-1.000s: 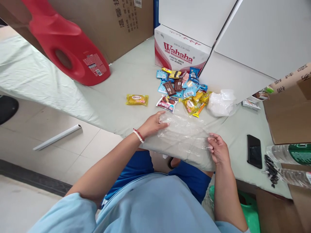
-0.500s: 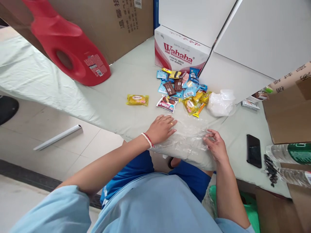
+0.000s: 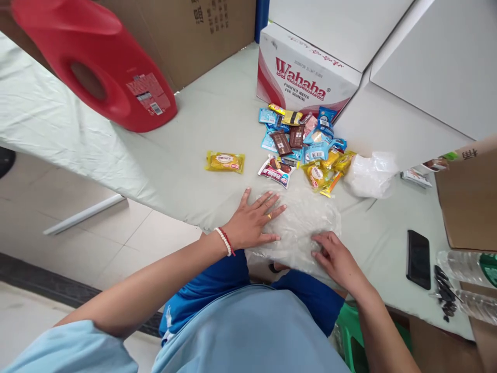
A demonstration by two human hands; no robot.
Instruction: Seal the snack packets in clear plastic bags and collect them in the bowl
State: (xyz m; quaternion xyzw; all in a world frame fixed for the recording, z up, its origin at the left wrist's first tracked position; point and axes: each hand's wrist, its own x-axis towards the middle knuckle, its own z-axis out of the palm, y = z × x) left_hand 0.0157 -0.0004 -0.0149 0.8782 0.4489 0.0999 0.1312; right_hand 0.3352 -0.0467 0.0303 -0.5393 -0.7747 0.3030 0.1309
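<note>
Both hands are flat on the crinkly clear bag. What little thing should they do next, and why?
Probably pinch the clear bag open at one edge with the right hand, left hand pinning it. It lies flat under both palms, and the snack packets sit loose just beyond it.

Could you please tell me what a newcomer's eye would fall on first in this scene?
The big red jug at the far left of the table stands out first, then the bright heap of snack packets in front of the Wahaha box. At the near edge, the left hand and right hand press down on a clear plastic bag.
</note>
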